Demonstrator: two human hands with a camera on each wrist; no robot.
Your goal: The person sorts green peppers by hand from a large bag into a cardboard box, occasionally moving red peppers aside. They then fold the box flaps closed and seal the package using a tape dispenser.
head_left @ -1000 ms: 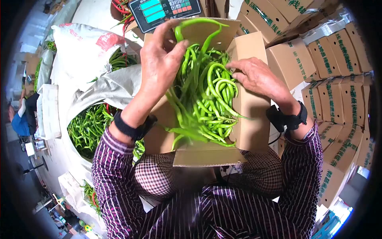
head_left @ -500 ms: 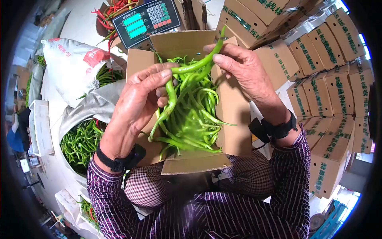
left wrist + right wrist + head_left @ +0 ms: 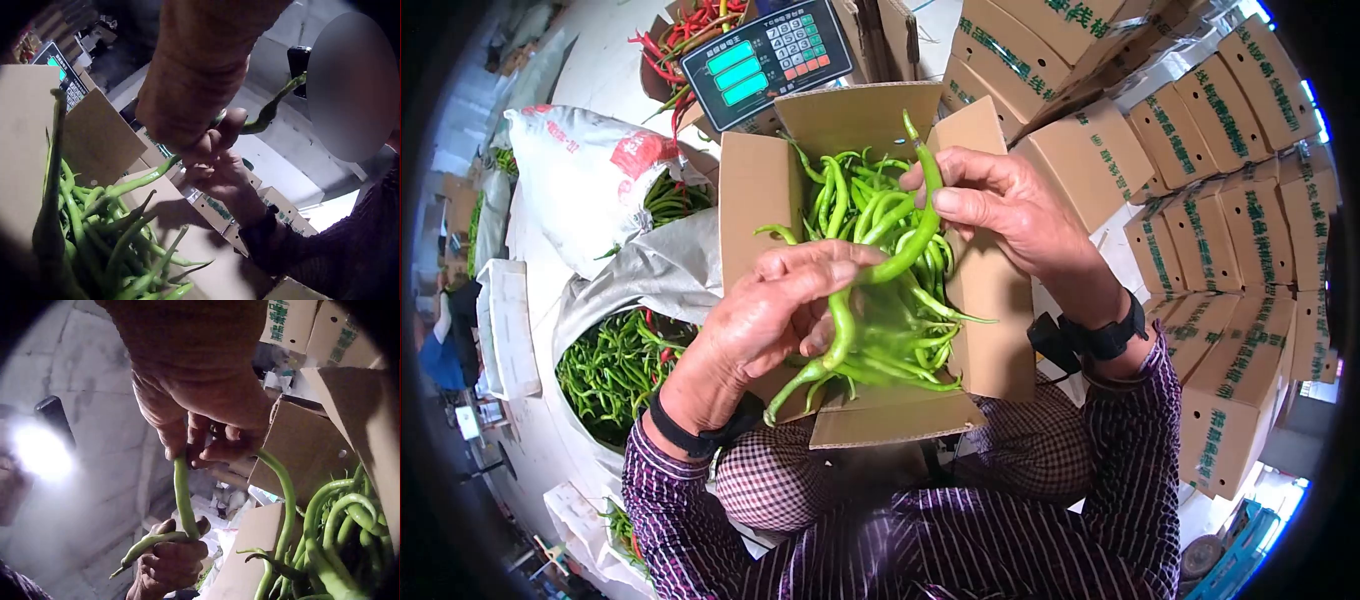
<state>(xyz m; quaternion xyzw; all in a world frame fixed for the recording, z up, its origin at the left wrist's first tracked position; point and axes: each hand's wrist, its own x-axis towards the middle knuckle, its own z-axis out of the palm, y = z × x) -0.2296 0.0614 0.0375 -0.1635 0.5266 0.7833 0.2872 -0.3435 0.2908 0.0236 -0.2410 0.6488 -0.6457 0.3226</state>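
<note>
There, pinched by left hand point(image 3: 755, 312) and right hand point(image 3: 1012, 203), the curved green pepper point(image 3: 927, 222) was slanted outward, rightward, between them!

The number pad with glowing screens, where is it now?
In the head view, the number pad is at the top, left of centre, just beyond the open box, with red peppers on its left.

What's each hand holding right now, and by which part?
The right hand pinches a green pepper below its narrow upper end; the left hand grips it lower down. Whether the green length beneath is another pepper is unclear.
</note>
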